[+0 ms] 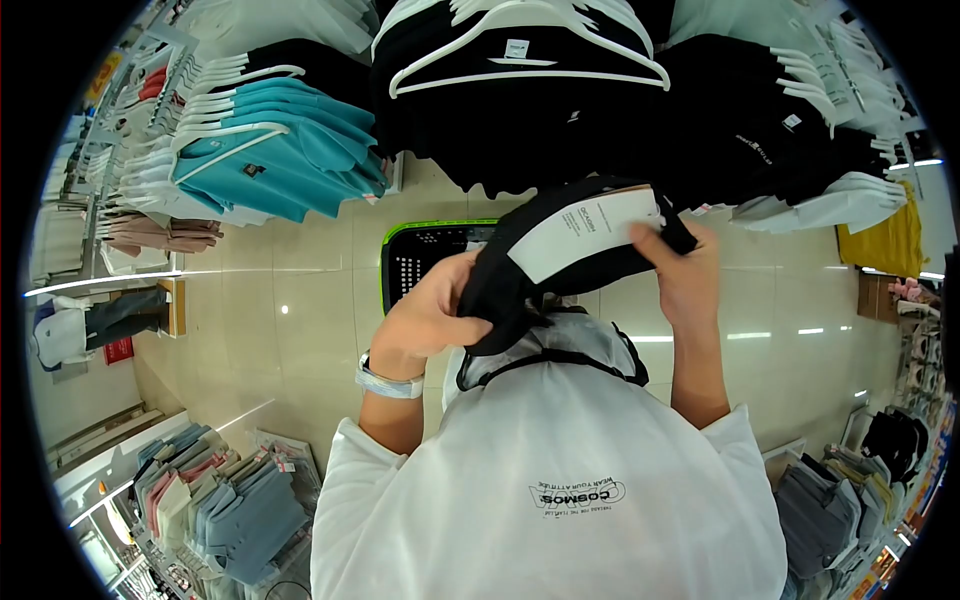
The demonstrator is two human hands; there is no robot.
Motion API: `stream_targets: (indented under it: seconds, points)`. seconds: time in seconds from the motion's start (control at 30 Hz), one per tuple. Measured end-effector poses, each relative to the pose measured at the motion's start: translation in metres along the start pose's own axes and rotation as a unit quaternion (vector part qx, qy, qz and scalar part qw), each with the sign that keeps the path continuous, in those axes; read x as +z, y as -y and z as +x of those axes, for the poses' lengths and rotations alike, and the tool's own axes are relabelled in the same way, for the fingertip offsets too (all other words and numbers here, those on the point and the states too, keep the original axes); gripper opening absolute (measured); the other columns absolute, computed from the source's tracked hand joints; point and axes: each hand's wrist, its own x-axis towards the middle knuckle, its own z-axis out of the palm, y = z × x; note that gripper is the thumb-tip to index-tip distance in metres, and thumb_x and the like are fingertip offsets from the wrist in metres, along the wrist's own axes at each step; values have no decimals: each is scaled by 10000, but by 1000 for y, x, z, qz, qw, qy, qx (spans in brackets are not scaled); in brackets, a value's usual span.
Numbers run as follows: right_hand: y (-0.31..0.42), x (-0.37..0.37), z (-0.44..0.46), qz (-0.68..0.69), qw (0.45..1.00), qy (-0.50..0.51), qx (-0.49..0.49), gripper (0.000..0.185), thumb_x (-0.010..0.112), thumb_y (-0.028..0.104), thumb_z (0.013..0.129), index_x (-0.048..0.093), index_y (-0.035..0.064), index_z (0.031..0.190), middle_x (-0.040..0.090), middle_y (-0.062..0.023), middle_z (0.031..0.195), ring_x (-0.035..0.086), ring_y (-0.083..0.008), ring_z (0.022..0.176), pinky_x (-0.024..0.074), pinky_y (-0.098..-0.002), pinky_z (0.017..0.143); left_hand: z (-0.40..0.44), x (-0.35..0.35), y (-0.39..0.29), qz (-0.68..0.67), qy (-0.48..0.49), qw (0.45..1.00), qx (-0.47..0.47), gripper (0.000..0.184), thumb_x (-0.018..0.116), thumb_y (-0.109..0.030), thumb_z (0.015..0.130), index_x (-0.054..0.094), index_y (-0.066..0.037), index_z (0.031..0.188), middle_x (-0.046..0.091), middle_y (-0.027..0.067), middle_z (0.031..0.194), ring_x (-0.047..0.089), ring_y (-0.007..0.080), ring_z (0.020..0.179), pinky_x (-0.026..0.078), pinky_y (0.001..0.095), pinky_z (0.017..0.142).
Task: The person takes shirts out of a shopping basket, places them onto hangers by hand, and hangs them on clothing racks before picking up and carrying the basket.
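Note:
A folded black garment (pixel 500 265) with a large white paper label (pixel 580 235) is held up in front of my chest. My left hand (pixel 425 310) wraps round its left end, thumb on the near side. At the right end, my right hand (pixel 680 265) grips the garment, with the thumb on the label's edge. Small dark print shows on the label. Below and behind the garment sits a black basket (pixel 405 265) with a green rim, partly hidden by my left hand and the garment.
Black shirts on white hangers (pixel 530 75) hang straight ahead. Teal shirts (pixel 285 150) hang at the upper left, a yellow garment (pixel 885 240) at the right. Racks of folded-over clothes (pixel 230 500) stand at the lower left and lower right (pixel 825 500). Tiled floor (pixel 270 330) lies between.

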Motion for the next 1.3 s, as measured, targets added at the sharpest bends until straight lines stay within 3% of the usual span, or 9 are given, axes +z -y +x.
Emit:
stream_targets:
  seconds: [0.1, 0.37, 0.53, 0.6, 0.63, 0.73, 0.97, 1.17, 1.3]
  points:
    - [-2, -6, 0, -145, 985, 64, -69, 108, 695, 25, 791, 646, -38, 865, 537, 54, 667, 484, -30, 622, 385, -166, 534, -4, -1, -2, -40, -39, 998, 19, 686, 553, 58, 598, 432, 53, 1274, 572, 36, 1116, 533, 98, 1008, 399, 227, 898]
    - [-2, 13, -12, 164, 983, -76, 11, 150, 662, 69, 838, 598, -41, 757, 610, -69, 642, 544, -109, 482, 448, -222, 452, -8, 17, 3, 8, -31, 999, 6, 763, 581, 105, 610, 363, 40, 1338, 550, 21, 1120, 506, 87, 1016, 391, 211, 876]
    - [-7, 0, -9, -96, 995, 34, -24, 80, 677, 0, 793, 673, -14, 872, 504, 1, 611, 497, -90, 479, 374, -215, 429, -21, 16, 10, 23, -233, 968, 85, 812, 569, 126, 601, 315, 42, 1368, 547, 48, 1113, 526, 119, 997, 412, 238, 881]
    - [-1, -3, -5, -218, 971, 40, -91, 156, 695, -26, 753, 685, 21, 901, 462, 8, 600, 471, -76, 500, 362, -213, 453, -26, 0, 7, 7, -259, 960, 107, 684, 542, 110, 610, 409, 41, 1277, 559, 55, 1066, 533, 122, 973, 415, 234, 870]
    - [0, -7, -2, -258, 954, 82, -127, 234, 693, -61, 688, 681, 43, 897, 446, -1, 608, 428, -72, 522, 345, -228, 493, -25, -6, -2, 27, -211, 970, 118, 438, 516, 92, 615, 496, 12, 1045, 543, 12, 921, 505, 88, 867, 407, 201, 783]
    - [10, -4, -3, -331, 934, 114, -78, 235, 647, -92, 641, 654, 17, 850, 449, -11, 629, 416, -82, 527, 338, -244, 513, -29, -8, -7, 88, -245, 959, 115, 228, 516, 79, 616, 467, -38, 805, 465, -36, 746, 428, 53, 713, 357, 177, 651]
    - [4, 16, -12, -317, 939, 60, -122, 148, 557, -86, 616, 584, 20, 716, 458, -11, 623, 432, -106, 538, 308, -241, 487, -43, -30, -12, 344, -314, 872, 151, 134, 550, -1, 625, 426, -35, 663, 387, -8, 591, 362, 62, 561, 277, 215, 508]
    - [1, 30, -22, -393, 901, 2, -184, 100, 543, -49, 621, 563, 16, 695, 507, -67, 657, 481, -181, 575, 340, -248, 508, -60, -57, -13, 523, -238, 788, 221, 186, 610, -18, 543, 450, -20, 637, 405, 102, 557, 374, 242, 469, 306, 285, 430]
    - [10, 32, -23, -391, 864, 73, -309, 165, 489, -52, 559, 552, 20, 693, 512, -62, 632, 487, -183, 555, 338, -249, 503, -76, -61, -7, 528, -201, 767, 303, 192, 604, -14, 523, 460, -17, 649, 429, 87, 611, 388, 230, 467, 313, 296, 428]
